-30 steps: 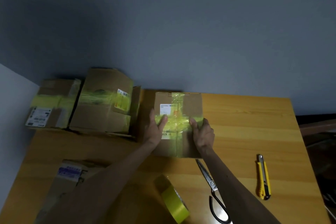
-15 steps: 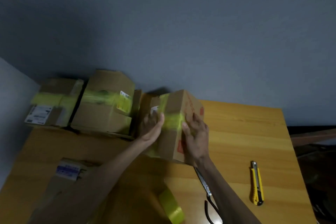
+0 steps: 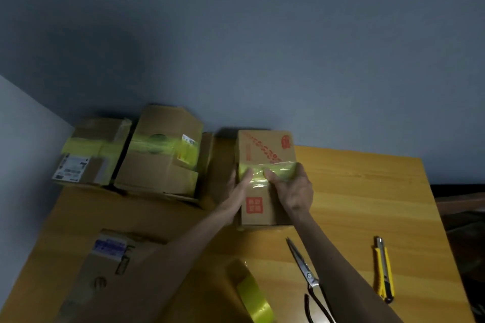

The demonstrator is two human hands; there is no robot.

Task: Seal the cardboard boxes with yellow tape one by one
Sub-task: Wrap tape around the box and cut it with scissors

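Head camera looks down on both hands clasping one cardboard box (image 3: 265,149) that stands on the table (image 3: 367,191) near its far edge. Right hand (image 3: 295,193) grips the box from the right: its fingers (image 3: 300,173) curl over the right top edge and its thumb (image 3: 269,174) presses down on the band of yellow tape (image 3: 282,168) that crosses the top face. Left hand (image 3: 237,191) holds the box from the left, its thumb (image 3: 248,174) lying on the same band, almost meeting the other thumb; its fingers go down the left side and are mostly hidden. Red printing shows on the box top, above and below the band.

Just left of this box a larger taped box (image 3: 160,160) stands, and beside that another taped box (image 3: 90,151) with a white label, both against the wall. Nearer the person, at the left, a flattened carton (image 3: 105,270) lies under the left forearm. A roll of yellow tape (image 3: 256,297) stands on edge between the forearms, scissors (image 3: 305,267) lie partly under the right forearm, and a yellow utility knife (image 3: 383,270) lies further right
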